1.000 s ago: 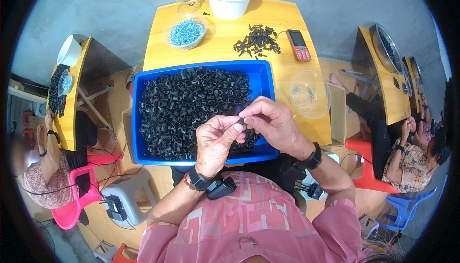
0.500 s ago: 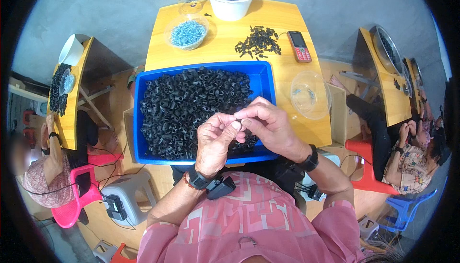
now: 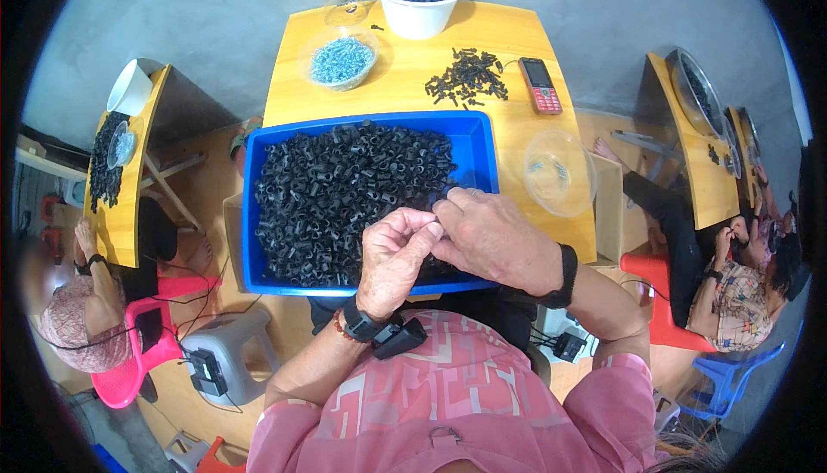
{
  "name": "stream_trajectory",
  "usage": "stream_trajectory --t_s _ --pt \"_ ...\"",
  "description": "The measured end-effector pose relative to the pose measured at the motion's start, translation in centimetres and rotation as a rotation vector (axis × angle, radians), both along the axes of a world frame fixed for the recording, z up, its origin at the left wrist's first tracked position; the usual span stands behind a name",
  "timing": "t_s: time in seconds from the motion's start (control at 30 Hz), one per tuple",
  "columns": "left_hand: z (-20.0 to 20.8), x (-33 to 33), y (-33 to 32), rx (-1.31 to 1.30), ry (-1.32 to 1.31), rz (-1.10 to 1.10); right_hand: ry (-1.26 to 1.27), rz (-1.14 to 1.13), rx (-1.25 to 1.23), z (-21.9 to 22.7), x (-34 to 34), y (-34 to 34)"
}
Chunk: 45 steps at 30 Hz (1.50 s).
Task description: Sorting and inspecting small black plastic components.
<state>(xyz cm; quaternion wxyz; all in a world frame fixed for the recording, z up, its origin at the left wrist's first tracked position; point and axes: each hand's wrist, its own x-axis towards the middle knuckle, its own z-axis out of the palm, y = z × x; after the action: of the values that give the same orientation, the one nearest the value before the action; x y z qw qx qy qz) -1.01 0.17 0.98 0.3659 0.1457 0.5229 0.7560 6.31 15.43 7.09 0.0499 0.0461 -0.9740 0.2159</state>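
Observation:
Over the near right part of a blue tray, my two hands meet fingertip to fingertip. My left hand is closed in a pinch, thumb against the fingers. The right hand bends over from the other side, its fingers pinched too, and its back covers most of what lies between them. Something small and dark is barely visible at the fingertips; its kind is hidden. Beneath, a thick layer of small black hollow plastic parts fills most of the tray.
Beyond the tray on the yellow table are a bowl of small bluish metallic pieces, a pile of black pieces, a red keypad phone and a white bucket of black parts. A clear container stands right. Co-workers sit both sides.
My right hand has turned over, its back now facing up and its wrist slightly lower. The left hand has shifted slightly right, still meeting it at the fingertips.

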Motion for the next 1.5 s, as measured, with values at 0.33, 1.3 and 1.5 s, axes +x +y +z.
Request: stream_trajectory --t_s 0.33,1.3,1.5 --pt "-0.1 -0.1 -0.2 -0.040 0.058 -0.035 0.099 -0.089 -0.012 -1.9 0.6 -0.4" --pt "0.9 -7.0 -16.1 0.153 0.431 1.009 -0.003 0.179 0.255 -1.8 0.6 3.2" --pt "-6.9 -11.7 -24.1 0.088 0.059 1.123 -0.105 0.213 0.075 -2.7 -0.2 1.8"
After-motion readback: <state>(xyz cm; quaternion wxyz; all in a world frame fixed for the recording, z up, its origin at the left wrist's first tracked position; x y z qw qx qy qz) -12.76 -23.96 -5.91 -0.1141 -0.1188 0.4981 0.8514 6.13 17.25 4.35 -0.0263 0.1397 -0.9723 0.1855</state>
